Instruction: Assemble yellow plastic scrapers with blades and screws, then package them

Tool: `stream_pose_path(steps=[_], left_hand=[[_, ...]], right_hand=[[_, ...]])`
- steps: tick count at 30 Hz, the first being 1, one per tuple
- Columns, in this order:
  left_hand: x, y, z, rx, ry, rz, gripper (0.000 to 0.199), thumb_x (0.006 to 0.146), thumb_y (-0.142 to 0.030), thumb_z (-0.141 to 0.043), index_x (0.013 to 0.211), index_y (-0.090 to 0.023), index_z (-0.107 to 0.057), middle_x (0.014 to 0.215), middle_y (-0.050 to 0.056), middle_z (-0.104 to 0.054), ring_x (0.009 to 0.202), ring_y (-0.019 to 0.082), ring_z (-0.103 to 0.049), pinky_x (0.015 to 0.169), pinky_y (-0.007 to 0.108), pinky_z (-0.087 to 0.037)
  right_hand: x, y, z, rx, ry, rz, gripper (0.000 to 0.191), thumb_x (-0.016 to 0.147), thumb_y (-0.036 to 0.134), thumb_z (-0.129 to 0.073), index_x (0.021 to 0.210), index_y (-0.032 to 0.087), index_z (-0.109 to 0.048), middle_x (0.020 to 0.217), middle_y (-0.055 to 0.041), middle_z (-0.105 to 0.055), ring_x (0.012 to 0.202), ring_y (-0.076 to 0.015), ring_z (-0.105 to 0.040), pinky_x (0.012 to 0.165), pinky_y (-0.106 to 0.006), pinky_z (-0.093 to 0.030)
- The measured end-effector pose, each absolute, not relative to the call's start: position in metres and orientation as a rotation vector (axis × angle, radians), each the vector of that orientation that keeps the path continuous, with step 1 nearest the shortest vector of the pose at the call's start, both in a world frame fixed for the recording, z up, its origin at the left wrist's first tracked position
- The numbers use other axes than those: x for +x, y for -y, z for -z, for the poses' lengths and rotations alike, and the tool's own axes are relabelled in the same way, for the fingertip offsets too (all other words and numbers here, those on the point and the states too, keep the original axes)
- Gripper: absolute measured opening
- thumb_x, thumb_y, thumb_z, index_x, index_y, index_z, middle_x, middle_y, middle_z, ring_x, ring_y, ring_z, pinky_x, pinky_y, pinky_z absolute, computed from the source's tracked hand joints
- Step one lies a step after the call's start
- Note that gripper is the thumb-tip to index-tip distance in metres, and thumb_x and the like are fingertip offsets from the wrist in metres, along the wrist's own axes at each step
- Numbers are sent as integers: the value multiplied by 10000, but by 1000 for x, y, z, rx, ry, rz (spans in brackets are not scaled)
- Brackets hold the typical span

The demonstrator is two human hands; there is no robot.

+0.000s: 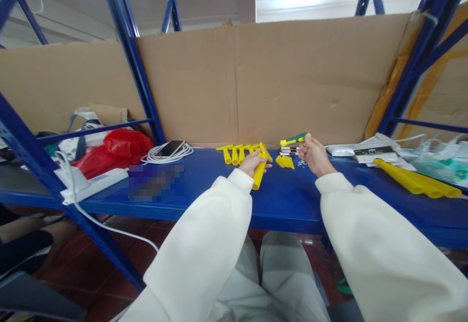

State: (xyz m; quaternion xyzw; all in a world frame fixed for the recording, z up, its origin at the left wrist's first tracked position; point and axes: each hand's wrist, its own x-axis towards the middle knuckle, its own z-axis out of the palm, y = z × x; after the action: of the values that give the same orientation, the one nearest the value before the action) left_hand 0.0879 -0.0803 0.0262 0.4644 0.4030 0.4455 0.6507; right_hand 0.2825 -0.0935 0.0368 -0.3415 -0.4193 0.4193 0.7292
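Observation:
My left hand [253, 162] is closed around a yellow T-shaped piece [259, 176], a tube with a crossbar at its top. My right hand [315, 155] has its fingers pinched together; whatever is between them is too small to make out. Just left of its fingertips is a green and yellow screwdriver handle [294, 139]. Small yellow flat pieces [285, 161] lie between my hands, and tiny metal bits [302, 162] are scattered beside them. Several more yellow T-shaped pieces [234, 155] stand in a row behind my left hand.
Yellow tapered tubes [417, 179] lie at the right of the blue shelf [288, 210]. A phone [170, 148] rests on a coiled white cable [186, 151]. Further left are a power strip [97, 185] and red bag [120, 149]. Cardboard [292, 78] walls the back.

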Motion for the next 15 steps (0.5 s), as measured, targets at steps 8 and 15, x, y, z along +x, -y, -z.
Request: stream_pose_path(steps=[8,15], left_hand=[[88,82,-28,1073,-928,-999,810,850,15,-499,1575,-259,-264,1318,147,-617,634,102,-693,385,147,-424],[88,81,-27,1085,-928,-1005,798,862,12,-491,1573,-274,-269,1306,133,-622,589,81,-657,400,153,-421]], right_hand=[[288,84,-29,-767,920,-866,462,689,451,-838,723,234,-431,450,106,-454,339,-55,-395,304,-144,-281],[291,83,-27,-752,1026,-839,475,679,609,-802,775,215,-554,425,96,-438,331,-50,-389,309,-151,-288]])
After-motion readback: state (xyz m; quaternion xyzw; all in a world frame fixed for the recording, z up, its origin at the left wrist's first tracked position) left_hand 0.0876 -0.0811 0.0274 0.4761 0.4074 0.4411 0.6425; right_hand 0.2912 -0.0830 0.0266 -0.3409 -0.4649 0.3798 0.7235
